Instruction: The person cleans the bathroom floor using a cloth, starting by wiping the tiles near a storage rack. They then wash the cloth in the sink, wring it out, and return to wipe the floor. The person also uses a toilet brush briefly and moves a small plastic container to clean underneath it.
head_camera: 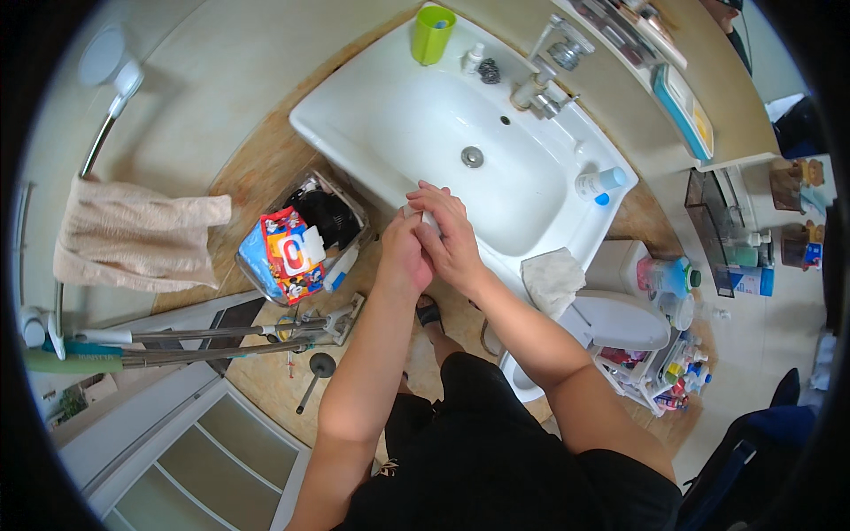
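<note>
My left hand (404, 247) and my right hand (450, 232) are pressed together above the front rim of the white ceramic washbasin (372, 179). Between them is a small white piece (430, 222), apparently tissue or cloth; the fingers hide most of it. My right hand lies over my left, its fingers reaching across the other's fingertips. Close to my right forearm, a crumpled whitish cloth (552, 279) hangs over the basin's front corner. The metal drain (472, 156) shows in the bowl beyond my hands.
A faucet (534, 93), green cup (433, 36) and white-and-blue bottle (597, 183) stand on the basin. Left of it, a bin (364, 226) holds a red wipes pack (292, 252). A towel (139, 235) hangs left, above mop handles (199, 348). The toilet (621, 320) is right.
</note>
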The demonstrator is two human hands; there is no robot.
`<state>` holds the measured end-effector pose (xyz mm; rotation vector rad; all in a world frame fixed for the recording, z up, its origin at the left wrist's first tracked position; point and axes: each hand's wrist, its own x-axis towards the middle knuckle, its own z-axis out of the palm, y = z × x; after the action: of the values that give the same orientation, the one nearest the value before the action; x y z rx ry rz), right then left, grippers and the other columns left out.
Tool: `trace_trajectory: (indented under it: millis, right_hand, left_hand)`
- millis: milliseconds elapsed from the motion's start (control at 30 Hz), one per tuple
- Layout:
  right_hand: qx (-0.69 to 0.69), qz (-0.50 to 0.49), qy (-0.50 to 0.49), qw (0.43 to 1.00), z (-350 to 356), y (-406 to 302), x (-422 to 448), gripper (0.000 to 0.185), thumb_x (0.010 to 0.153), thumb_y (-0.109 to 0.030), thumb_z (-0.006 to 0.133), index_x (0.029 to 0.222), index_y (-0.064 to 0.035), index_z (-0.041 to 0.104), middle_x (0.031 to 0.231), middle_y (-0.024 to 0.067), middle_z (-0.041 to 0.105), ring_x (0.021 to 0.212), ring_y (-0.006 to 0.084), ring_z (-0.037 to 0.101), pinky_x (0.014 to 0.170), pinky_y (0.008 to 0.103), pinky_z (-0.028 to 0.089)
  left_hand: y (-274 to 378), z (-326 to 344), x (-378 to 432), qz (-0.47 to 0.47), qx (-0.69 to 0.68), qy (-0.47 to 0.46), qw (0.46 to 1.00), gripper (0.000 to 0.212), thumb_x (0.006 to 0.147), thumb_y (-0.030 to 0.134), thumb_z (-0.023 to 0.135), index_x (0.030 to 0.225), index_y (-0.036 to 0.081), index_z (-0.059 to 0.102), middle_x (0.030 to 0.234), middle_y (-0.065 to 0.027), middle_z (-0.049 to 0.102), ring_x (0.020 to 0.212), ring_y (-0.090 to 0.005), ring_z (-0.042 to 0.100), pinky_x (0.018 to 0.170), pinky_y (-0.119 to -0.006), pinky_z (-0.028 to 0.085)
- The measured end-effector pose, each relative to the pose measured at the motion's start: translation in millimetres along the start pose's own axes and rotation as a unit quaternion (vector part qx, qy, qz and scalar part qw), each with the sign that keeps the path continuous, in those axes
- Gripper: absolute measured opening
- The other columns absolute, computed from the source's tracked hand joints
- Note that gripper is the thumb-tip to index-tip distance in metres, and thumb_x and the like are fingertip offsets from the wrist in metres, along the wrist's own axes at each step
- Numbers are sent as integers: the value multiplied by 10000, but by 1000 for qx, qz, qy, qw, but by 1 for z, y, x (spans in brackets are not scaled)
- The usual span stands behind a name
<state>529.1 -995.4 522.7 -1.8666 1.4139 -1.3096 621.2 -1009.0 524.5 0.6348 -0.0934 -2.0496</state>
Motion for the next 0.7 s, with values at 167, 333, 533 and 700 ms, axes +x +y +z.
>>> trace_trajectory:
  millis: [167,333,533,700]
  right_hand:
    - [-98,107,32,989,-38,29,-5,194,871,-109,533,1049,-36,552,1215,120,533,1302,336,370,1032,482,257]
    - [-41,51,54,996,-67,41,6,192,853,-71,547,1035,-42,599,1171,162,496,1121,334,465,939,390,395]
    - [139,261,130,946,-108,81,36,108,887,-40,531,936,-14,625,905,78,612,781,183,609,688,281,478]
    - [321,290,243,868,-102,96,43,145,933,-116,532,1002,2,578,813,76,617,692,140,592,631,281,497]
  left_hand:
    - [-11,36,13,-107,64,-40,991,568,983,463,287,1320,9,344,1333,-124,433,1239,-227,441,1029,-357,369]
    - [-34,49,39,-128,113,-95,981,813,907,675,201,1398,29,252,1388,-115,376,1292,-216,363,1081,-351,268]
    - [-38,48,52,-113,148,-130,974,769,936,601,290,1359,-41,330,1419,-136,337,1307,-243,336,1068,-406,269]
    - [-51,45,62,-124,124,-38,984,612,975,443,379,1315,-66,370,1269,-162,503,1185,-270,471,1008,-403,350]
